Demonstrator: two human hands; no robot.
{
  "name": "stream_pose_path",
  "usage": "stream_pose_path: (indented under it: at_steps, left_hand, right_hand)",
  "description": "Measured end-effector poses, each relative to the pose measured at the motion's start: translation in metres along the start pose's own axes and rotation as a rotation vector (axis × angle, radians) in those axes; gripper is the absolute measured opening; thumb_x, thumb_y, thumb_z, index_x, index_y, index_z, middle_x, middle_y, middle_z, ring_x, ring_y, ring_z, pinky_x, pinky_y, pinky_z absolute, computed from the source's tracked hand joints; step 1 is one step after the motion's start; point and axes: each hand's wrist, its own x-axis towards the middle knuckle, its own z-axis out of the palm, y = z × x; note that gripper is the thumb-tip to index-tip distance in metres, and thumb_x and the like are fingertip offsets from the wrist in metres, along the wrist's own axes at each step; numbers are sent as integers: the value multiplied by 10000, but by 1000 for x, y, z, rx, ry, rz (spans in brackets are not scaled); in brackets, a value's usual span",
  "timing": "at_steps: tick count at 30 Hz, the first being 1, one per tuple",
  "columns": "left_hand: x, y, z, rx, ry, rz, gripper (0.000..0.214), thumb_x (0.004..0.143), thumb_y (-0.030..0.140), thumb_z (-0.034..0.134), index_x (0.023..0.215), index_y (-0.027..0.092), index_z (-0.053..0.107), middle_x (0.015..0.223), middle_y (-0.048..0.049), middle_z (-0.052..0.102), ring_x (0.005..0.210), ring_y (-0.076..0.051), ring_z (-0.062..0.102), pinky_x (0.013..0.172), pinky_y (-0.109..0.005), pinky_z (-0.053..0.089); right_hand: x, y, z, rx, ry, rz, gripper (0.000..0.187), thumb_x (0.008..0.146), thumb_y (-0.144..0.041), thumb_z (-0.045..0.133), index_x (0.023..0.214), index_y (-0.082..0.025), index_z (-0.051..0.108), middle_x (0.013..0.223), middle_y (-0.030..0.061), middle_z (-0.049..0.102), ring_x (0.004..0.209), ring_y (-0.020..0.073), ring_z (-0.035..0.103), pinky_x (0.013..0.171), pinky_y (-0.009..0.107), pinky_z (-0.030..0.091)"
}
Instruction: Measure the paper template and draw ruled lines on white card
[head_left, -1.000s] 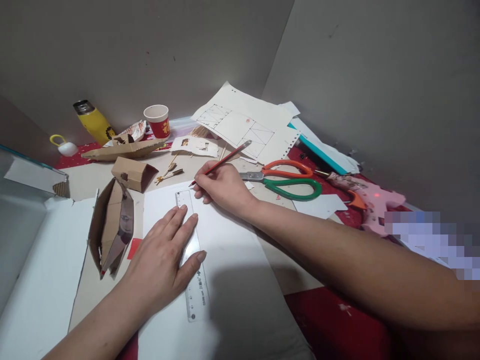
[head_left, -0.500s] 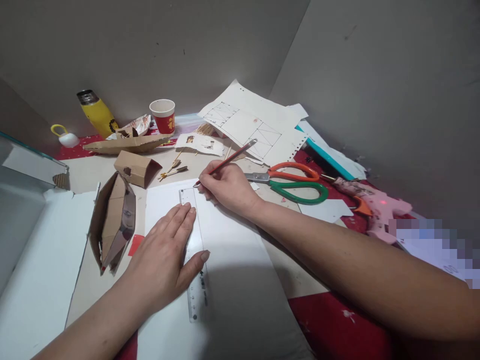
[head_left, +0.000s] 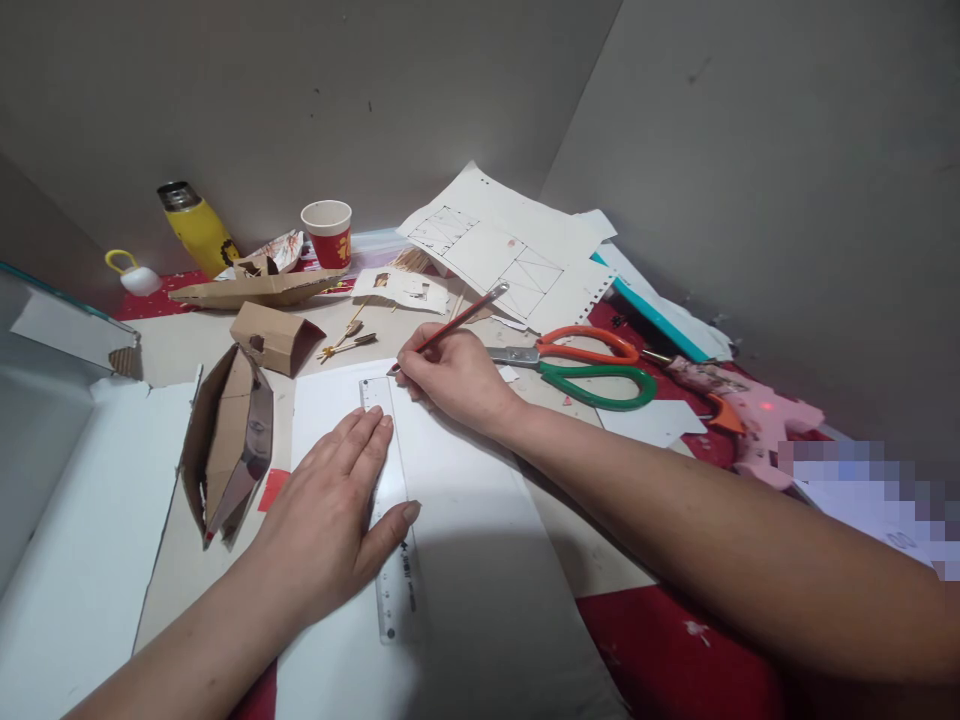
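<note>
My left hand lies flat with the thumb spread, pressing a clear plastic ruler onto a white sheet. The ruler runs nearly lengthwise on the sheet, its middle partly under my fingers. In my right hand is a dark red pencil, pinched between thumb and fingers. Its tip touches or nearly touches the sheet at the ruler's far right corner. Beyond that hand lie scissors with one orange and one green handle, the blades partly hidden behind the hand.
Cardboard pieces stand left of the sheet. A yellow bottle and a red paper cup are at the back. A drawn-on paper lies behind my right hand. A pink glue gun rests at the right, its light glowing red.
The pencil's upper end has tilted slightly left and down, while its tip stays by the ruler's corner. My left hand and the ruler hold their place.
</note>
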Motion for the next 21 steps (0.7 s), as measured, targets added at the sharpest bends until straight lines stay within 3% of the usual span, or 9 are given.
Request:
stream_pose_path:
  at_steps: [12,21]
  left_hand:
    - [0,0,0,-13,7,2,704,964,495,438,1500,43,370,1567,-206,373,1450,-353,336,1135,-552,388]
    - [0,1,-1,20,11,8,699,967,500,425,1494,43,379,1559,-205,388,1445,-347,348,1137,-534,390]
  right_hand:
    - [1,3,0,-27,-1,-8,161,775,-80,527,647,-178,514,547,-12,612,439,91,546,422,178,402]
    - [3,5,1,-171,5,-135,158,759,-74,512,648,-185,521,551,-28,578,512,105,528,520,216,385]
